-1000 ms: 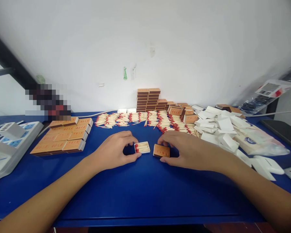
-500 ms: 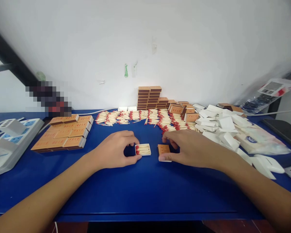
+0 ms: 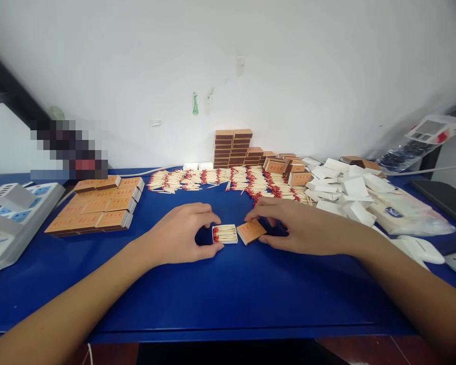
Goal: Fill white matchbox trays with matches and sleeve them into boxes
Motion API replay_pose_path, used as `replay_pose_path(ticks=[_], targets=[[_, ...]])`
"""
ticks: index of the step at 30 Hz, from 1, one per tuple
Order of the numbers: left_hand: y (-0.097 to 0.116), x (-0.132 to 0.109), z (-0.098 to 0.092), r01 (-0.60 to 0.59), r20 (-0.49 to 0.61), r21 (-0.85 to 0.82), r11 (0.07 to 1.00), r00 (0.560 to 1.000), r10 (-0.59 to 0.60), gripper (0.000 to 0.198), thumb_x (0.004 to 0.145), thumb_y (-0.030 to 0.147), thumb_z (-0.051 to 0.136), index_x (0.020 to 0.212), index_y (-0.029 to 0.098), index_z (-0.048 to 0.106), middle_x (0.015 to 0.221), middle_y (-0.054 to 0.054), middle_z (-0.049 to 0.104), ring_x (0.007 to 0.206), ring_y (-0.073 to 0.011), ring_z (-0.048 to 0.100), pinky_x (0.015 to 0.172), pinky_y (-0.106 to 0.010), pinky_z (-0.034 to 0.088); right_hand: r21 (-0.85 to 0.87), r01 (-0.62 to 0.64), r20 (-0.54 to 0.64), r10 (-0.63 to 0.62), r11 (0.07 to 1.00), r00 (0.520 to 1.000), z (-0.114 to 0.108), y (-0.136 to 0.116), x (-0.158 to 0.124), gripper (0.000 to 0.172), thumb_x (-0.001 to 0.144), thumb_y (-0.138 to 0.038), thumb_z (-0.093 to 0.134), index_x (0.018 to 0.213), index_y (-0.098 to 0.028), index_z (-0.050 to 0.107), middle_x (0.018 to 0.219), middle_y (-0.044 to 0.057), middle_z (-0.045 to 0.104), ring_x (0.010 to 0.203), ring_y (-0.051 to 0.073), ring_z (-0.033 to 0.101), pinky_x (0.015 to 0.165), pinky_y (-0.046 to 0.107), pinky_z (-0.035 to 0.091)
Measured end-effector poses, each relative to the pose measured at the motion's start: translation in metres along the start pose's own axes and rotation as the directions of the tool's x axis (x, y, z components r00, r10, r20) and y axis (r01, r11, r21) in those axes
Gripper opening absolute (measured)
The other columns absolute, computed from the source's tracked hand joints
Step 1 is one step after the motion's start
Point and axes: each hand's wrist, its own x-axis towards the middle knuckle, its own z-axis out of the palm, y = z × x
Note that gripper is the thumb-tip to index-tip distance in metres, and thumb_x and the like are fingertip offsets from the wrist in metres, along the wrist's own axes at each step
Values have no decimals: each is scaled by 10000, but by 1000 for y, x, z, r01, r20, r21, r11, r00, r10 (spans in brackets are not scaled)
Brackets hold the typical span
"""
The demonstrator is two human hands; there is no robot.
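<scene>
Centre of the blue bench (image 3: pixel 228 299): pinching the left end of a white tray of matches (image 3: pixel 225 233), flat on the bench, with the left hand (image 3: pixel 180 234), thumb and forefinger close together. Gripping a tilted orange sleeve (image 3: pixel 251 231) with the right hand (image 3: pixel 302 229), just beside the tray's right end. Behind, loose matches (image 3: pixel 213 178) and stacked boxes (image 3: pixel 233 148).

1. Worktop (image 3: pixel 228 299): smooth blue surface with a slight sheen.
2. Matchbox sleeve (image 3: pixel 251 231): matt orange-brown cardboard.
3. Tray (image 3: pixel 225 234): white card, holding pale wooden matches.
4. Power strip (image 3: pixel 11 218): smooth grey plastic.
</scene>
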Motion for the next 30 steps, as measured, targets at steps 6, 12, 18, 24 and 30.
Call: replay_pose_path(ticks=[6, 12, 18, 24, 30], targets=[[-2, 0, 3, 0, -25, -11, 1000, 1000, 0, 273, 964, 412, 760, 1111, 183, 778, 937, -34, 674, 847, -200, 654, 749, -325, 496, -66, -72, -45, 69, 995, 997, 4, -9, 8, 249, 940, -444, 722, 1090, -246, 736, 999, 62, 730, 830, 237, 663, 729, 377, 489], [-5, 1, 2, 5, -64, -106, 994, 998, -12, 241, 956, 374, 784, 1122, 199, 789, 881, -17, 679, 798, -176, 645, 738, -306, 496, -23, -28, -70, 27, 999, 997, 5, -2, 8, 278, 973, -460, 711, 1149, -246, 737, 984, 51, 717, 803, 209, 645, 700, 351, 474], [-6, 2, 0, 23, -69, -189, 982, 997, -37, 224, 949, 381, 789, 1103, 219, 807, 849, -5, 713, 751, -155, 648, 716, -291, 500, -30, 15, -175, -20, 999, 984, 6, 3, 8, 257, 963, -437, 745, 1140, -251, 737, 1008, 51, 721, 840, 214, 654, 715, 349, 480], [-8, 1, -2, 26, -116, -241, 970, 992, -56, 231, 947, 373, 791, 1117, 218, 811, 832, -2, 732, 707, -139, 652, 698, -276, 513, 6, 35, -220, -33, 999, 975, 3, 0, 6, 286, 960, -499, 763, 1105, -253, 745, 989, 46, 746, 794, 200, 656, 711, 351, 497], [-9, 3, -4, 39, -105, -343, 939, 991, -80, 258, 952, 394, 795, 1121, 200, 819, 848, -9, 753, 723, -134, 661, 694, -257, 529, 38, 36, -228, -27, 999, 973, 2, 2, 6, 378, 934, -584, 785, 1115, -253, 762, 946, 47, 747, 741, 191, 646, 677, 343, 504]])
